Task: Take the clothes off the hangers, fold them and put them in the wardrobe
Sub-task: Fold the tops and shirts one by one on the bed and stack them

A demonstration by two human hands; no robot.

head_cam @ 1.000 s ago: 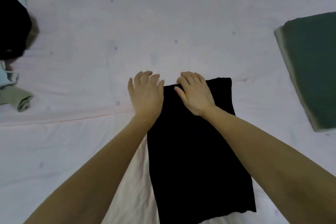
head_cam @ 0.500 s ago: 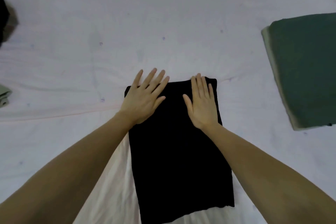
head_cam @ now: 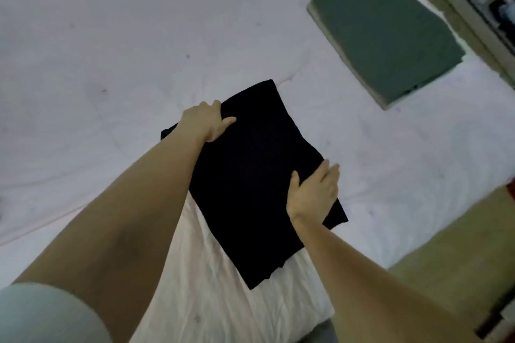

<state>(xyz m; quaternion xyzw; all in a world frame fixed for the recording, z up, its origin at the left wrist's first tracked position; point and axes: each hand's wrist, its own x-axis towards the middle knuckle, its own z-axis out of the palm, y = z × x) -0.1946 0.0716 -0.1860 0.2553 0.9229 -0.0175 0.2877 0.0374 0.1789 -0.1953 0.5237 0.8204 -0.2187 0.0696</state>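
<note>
A folded garment [head_cam: 259,175] is laid on the bed sheet [head_cam: 111,64], near the bed's front edge. Its left edge is gripped by the left hand [head_cam: 207,121], its right edge by the right hand [head_cam: 313,195]. A second folded cloth [head_cam: 387,28] is placed on the sheet behind and to the right, well apart. A wardrobe frame [head_cam: 473,17] is seen at far right, beyond it.

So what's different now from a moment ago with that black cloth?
Both hands left the top of the folded black garment for its sides: the left hand grips the far-left edge, the right hand the near-right edge. The garment remains folded on the white sheet; the green folded cloth is unmoved.
</note>
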